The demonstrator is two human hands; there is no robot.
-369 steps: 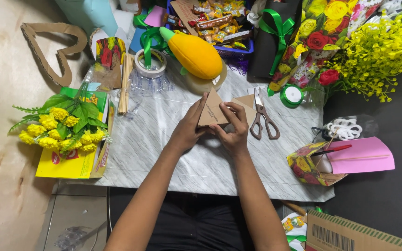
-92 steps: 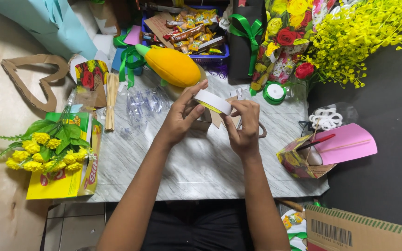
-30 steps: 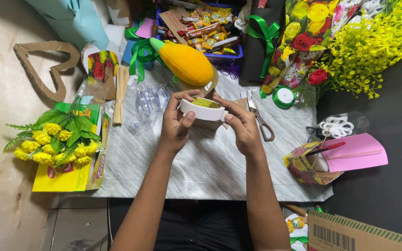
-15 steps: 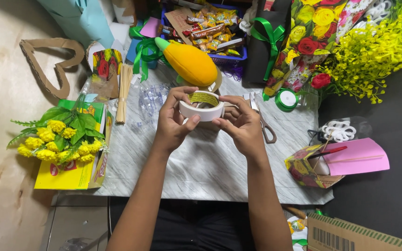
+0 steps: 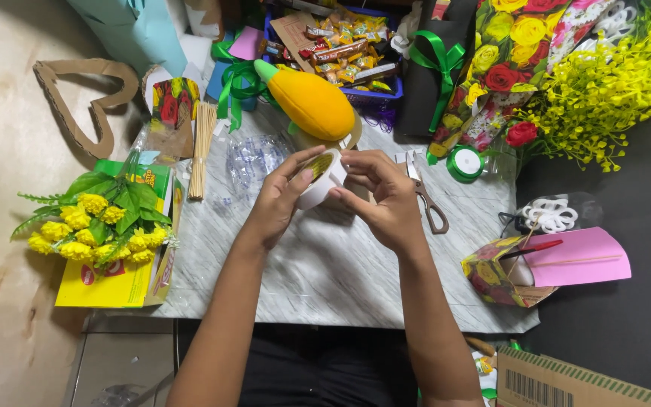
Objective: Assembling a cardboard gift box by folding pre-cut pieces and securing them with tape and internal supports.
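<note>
You held the white roll of tape above the grey marble-patterned table, left hand and right hand fingers clamped on it; finding its loose end probably needed a careful fingertip.

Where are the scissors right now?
In the head view, the scissors lie on the marble table, just right of the right hand, with the green ribbon roll a little farther right.
</note>
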